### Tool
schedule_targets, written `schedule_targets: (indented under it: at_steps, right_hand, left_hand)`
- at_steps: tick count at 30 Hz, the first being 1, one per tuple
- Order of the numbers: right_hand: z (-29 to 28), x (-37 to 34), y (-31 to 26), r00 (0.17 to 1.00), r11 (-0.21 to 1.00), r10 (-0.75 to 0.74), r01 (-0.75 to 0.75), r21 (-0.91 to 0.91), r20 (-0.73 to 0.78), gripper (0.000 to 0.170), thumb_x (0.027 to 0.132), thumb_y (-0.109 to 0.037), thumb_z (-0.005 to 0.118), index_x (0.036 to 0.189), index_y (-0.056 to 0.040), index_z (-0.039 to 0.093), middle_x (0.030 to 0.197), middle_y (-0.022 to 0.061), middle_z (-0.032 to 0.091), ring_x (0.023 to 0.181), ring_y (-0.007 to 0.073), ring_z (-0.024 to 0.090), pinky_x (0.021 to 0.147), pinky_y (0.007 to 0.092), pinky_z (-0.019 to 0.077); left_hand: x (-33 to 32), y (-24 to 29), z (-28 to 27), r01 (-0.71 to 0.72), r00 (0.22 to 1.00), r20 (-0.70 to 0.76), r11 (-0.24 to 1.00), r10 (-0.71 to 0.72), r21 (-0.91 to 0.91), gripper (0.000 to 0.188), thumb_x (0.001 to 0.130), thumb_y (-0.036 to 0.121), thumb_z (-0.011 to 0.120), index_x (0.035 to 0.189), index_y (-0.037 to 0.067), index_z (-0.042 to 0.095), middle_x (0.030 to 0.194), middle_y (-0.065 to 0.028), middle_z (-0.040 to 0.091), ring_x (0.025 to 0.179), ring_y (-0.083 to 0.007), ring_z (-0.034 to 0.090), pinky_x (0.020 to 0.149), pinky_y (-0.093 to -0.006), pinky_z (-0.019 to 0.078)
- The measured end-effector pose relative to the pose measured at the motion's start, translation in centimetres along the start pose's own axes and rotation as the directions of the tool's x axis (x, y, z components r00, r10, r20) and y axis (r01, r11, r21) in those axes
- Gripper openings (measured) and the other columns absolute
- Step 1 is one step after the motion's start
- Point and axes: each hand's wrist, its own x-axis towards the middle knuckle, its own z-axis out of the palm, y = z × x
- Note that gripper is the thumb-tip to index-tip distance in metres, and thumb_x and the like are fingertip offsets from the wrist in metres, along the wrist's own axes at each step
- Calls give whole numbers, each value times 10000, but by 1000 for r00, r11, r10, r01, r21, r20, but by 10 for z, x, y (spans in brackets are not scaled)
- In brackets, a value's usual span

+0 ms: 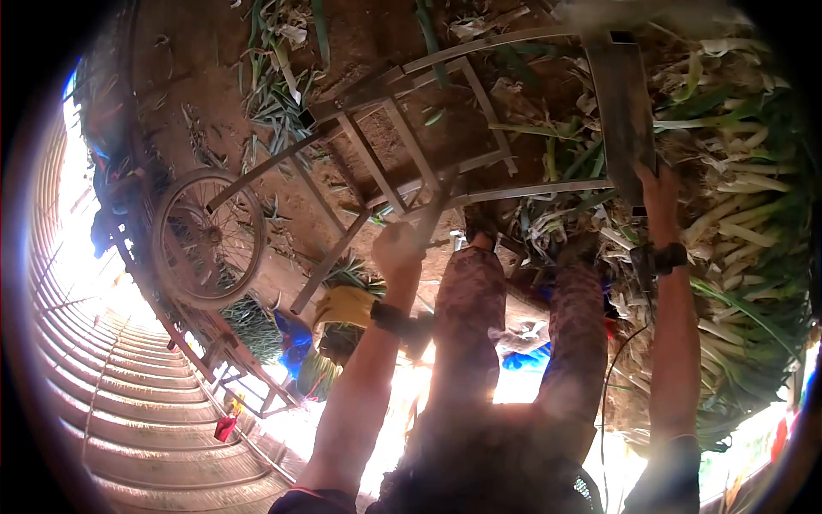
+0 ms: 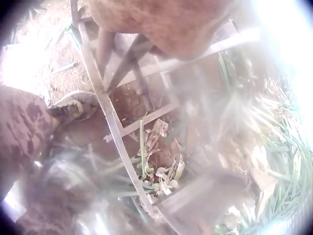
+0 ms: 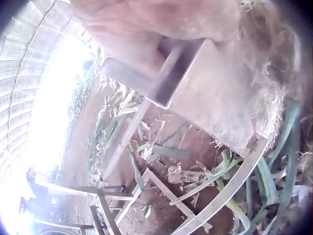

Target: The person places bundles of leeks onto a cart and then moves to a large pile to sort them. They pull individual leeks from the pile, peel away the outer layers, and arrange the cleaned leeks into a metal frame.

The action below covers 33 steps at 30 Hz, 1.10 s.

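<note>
A metal frame (image 1: pixel 390 150) with rungs and long rails lies on the ground in front of the person. In the head view, the left hand (image 1: pixel 401 248) is curled round a short, blurred bar (image 1: pixel 437 210) at the frame's near rail. The left wrist view shows that bar (image 2: pixel 128 63) slanting from under the hand to the rail (image 2: pixel 105 105). At the frame's right end sits a wide, hollow metal beam (image 1: pixel 618 111). The right hand (image 1: pixel 659 201) grips its near end, fingers over the edge of the open rectangular end (image 3: pixel 168 83) in the right wrist view.
Leeks (image 1: pixel 745 206) are heaped along the right. Loose leaves (image 1: pixel 282 86) lie on the soil. A spoked wheel (image 1: pixel 210 238) stands at the left, near a yellow glove (image 1: pixel 345 307). The person's patterned trouser legs (image 1: pixel 471 300) are between the arms.
</note>
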Motion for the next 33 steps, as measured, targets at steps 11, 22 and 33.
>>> schedule_targets:
  at_steps: [11,22,33]
  right_hand:
    - [4,-9,-39,990,994,105,-105,1,90,432,869,-336,671,994,78,660,835,209,655,771,286,623,723,413,477]
    - [115,-23,-73,992,999,-30,35,-39,126,392,856,-322,631,1031,28,658,979,292,648,948,457,612,838,514,468]
    - [104,-22,-89,973,993,63,-38,-114,223,525,902,-324,607,1271,50,605,1083,269,669,951,372,650,832,454,485]
  left_hand:
    - [3,-9,1,-7,999,42,996,11,-85,216,844,98,613,953,-62,710,806,-120,689,656,-171,635,528,-301,535]
    - [14,-49,8,-227,974,14,973,227,-41,244,826,123,607,930,-76,701,749,-119,668,578,-177,639,465,-306,536]
    - [8,-36,11,-75,996,-63,994,71,-73,251,835,138,602,913,-80,700,723,-127,672,540,-184,631,466,-309,511]
